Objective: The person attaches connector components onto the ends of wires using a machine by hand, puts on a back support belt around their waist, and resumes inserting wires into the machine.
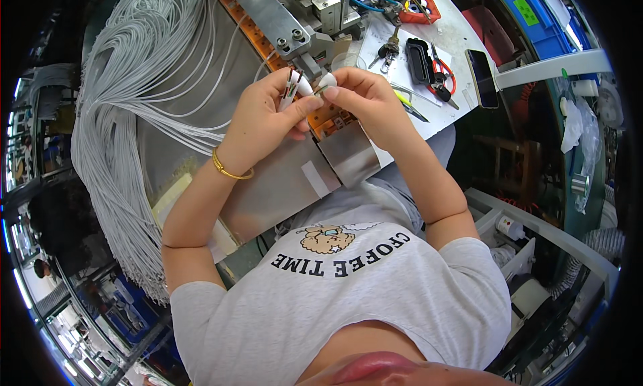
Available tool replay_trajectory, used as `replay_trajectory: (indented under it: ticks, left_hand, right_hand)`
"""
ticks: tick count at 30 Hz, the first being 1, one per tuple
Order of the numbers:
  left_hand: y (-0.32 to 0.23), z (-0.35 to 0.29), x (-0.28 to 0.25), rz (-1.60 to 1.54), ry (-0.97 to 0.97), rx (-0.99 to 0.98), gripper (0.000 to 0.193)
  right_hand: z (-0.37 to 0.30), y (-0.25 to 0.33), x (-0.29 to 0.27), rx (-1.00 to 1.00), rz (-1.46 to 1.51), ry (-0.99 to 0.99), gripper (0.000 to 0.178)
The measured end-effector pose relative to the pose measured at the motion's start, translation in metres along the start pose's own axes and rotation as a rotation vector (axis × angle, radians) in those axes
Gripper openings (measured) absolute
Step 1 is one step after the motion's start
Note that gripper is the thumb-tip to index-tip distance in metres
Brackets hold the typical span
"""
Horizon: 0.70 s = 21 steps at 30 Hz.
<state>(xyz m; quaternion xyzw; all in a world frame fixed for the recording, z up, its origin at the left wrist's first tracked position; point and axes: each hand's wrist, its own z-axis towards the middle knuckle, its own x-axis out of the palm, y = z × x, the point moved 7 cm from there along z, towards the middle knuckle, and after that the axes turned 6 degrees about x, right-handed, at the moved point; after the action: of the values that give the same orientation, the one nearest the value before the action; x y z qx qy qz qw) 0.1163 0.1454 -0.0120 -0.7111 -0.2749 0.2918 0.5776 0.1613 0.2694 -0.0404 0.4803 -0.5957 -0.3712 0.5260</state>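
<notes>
“As both forearms reach inward from the near side, where do the hands meet, and how is each one set?”

“They meet near the middle, over the near end of an orange rail (331, 122). The left hand (264, 114), a gold bracelet (231, 169) at its wrist, is closed with thumb against fingers around a stripped cable end (291, 90), whose dark and pale cores show. The right hand (368, 104) has its thumb and forefinger brought together; they appear to pinch a thin wire (322, 89), though the detail is very small. White covers (327, 80) sit at fingertips of both hands.”

“And the cables?”

“A large grey cable bundle (110, 118) hangs along the left side, and several strands (194, 133) run from it rightward to the left wrist. Beneath them lies a grey metal plate (268, 202).”

“What stands on the far side?”

“Just beyond the fingers is a metal fixture (278, 27) with bolts, mounted along the rail. To its right, the white counter (462, 47) carries a bunch of keys (388, 49), a black case (420, 61), a red-handled cutting tool (443, 84) beside the case, and a phone (482, 79) near the right edge. A red tray (423, 4) holding small parts stands farther back.”
</notes>
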Motion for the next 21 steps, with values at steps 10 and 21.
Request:
replay_trajectory:
  ticks: [10,21]
  left_hand:
    - [0.000,0.001,-0.003,0.121,-0.046,0.083,0.014]
    - [0.016,0.007,-0.015,0.608,0.039,0.108,0.022]
  right_hand:
    - [-0.015,0.039,0.011,-0.637,-0.754,-0.284,0.013]
    - [0.012,-0.025,-0.033,-0.146,-0.459,-0.248,0.026]
